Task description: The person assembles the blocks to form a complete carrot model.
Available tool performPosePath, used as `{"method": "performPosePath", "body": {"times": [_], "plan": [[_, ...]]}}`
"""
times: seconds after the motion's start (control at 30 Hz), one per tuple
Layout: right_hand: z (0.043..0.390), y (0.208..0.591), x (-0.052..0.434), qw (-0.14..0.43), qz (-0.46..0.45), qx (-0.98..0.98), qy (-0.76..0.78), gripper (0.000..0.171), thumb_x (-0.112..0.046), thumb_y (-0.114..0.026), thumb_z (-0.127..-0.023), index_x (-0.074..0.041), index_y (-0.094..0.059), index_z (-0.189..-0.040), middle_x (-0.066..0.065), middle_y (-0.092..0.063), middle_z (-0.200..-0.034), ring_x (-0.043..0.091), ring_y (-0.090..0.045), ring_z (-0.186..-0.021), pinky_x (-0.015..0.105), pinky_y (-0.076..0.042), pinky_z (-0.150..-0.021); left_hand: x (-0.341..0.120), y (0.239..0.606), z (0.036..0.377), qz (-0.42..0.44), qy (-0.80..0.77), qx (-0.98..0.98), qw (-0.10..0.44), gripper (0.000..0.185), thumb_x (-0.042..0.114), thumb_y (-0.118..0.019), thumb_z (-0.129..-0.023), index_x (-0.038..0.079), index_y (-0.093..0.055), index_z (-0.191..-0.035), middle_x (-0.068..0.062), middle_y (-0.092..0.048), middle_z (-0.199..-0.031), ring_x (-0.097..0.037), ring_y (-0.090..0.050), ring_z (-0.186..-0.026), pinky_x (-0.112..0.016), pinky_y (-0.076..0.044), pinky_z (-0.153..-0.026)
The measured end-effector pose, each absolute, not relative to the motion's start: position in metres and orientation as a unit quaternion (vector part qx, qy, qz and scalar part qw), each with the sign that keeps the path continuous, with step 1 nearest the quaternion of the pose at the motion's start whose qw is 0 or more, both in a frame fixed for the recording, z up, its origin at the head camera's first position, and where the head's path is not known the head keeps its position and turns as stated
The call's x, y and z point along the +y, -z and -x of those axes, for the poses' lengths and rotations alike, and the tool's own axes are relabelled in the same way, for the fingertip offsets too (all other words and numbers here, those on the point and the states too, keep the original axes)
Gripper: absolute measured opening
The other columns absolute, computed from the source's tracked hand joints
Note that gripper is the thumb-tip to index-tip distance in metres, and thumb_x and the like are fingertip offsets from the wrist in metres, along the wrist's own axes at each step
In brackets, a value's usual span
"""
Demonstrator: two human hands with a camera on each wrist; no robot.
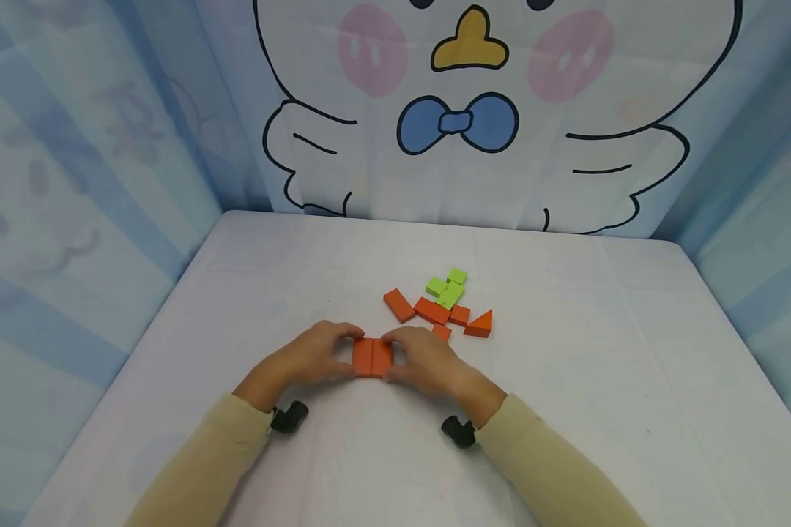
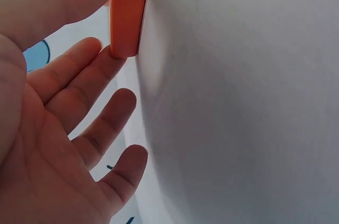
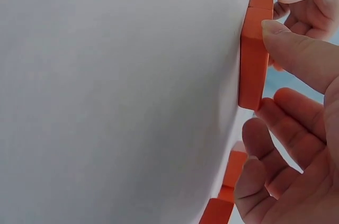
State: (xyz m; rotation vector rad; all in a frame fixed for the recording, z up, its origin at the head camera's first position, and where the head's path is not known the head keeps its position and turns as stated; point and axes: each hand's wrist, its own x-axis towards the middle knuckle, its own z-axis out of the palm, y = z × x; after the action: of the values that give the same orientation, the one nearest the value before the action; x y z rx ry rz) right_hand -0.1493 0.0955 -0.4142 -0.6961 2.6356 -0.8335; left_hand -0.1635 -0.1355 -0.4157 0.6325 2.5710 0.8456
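Blocks (image 1: pixel 372 357) on white table (image 1: pixel 567 380)

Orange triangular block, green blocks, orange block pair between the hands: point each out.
Orange triangular block (image 1: pixel 480 324): head view, its sloped top face.
Green blocks (image 1: pixel 448 288): head view, middle of the cluster.
Orange block pair (image 1: pixel 372 357): head view, seam between the two.

— What does the person wear on the arms?

— Long, pale cream-yellow sleeves of soft knit fabric, the left sleeve (image 1: pixel 198 468) and the right sleeve (image 1: pixel 554 468), each ending at the wrist.

— Anything at the wrists?

— A small black wrist-mounted camera unit (image 1: pixel 288 416) sits under the left cuff, and a matching black unit (image 1: pixel 459 431) under the right.

— And the hands?

— The left hand (image 1: pixel 310 355) and right hand (image 1: pixel 425 360) are bare, without gloves or rings; fingernails are short and unpainted.
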Motion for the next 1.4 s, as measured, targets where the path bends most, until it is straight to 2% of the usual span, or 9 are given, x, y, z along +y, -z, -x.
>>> {"method": "performPosePath", "body": {"times": [0.5,0.8,1.13,1.4], "plan": [[0.149,0.413,0.091,0.151,0.245,0.915,0.283,0.056,-0.024,-0.078,-0.089,-0.005,-0.057,-0.139,0.007,-0.059,-0.134,0.025,-0.053,-0.125,0.042,-0.042,-0.107,-0.140,0.416,0.165,-0.212,-0.306,0.907,0.195,0.057,0.015,-0.080,-0.085,0.005,-0.058,-0.137,-0.008,-0.058,-0.136,-0.029,-0.049,-0.130,-0.047,-0.039,-0.109],[0.156,0.406,0.107,0.151,0.200,0.921,0.298,0.061,-0.028,-0.077,-0.089,-0.013,-0.053,-0.144,0.001,-0.054,-0.141,0.020,-0.060,-0.112,0.037,-0.050,-0.097,-0.136,0.413,0.164,-0.178,-0.323,0.906,0.208,0.057,0.019,-0.080,-0.086,0.010,-0.058,-0.138,-0.004,-0.058,-0.137,-0.027,-0.048,-0.131,-0.047,-0.038,-0.110],[0.187,0.404,0.126,0.139,0.192,0.927,0.292,0.043,-0.021,-0.075,-0.091,-0.014,-0.062,-0.132,0.000,-0.061,-0.129,0.021,-0.053,-0.120,0.041,-0.043,-0.105,-0.126,0.418,0.166,-0.201,-0.328,0.901,0.200,0.056,0.015,-0.082,-0.083,0.008,-0.061,-0.135,-0.002,-0.059,-0.133,-0.024,-0.049,-0.127,-0.042,-0.040,-0.108],[0.197,0.409,0.124,0.132,0.203,0.932,0.269,0.046,-0.023,-0.075,-0.091,-0.011,-0.062,-0.134,0.002,-0.062,-0.128,0.027,-0.049,-0.121,0.042,-0.041,-0.105,-0.121,0.418,0.165,-0.203,-0.306,0.911,0.188,0.059,0.021,-0.085,-0.082,0.010,-0.061,-0.135,-0.004,-0.058,-0.132,-0.025,-0.049,-0.124,-0.041,-0.043,-0.104]]}}
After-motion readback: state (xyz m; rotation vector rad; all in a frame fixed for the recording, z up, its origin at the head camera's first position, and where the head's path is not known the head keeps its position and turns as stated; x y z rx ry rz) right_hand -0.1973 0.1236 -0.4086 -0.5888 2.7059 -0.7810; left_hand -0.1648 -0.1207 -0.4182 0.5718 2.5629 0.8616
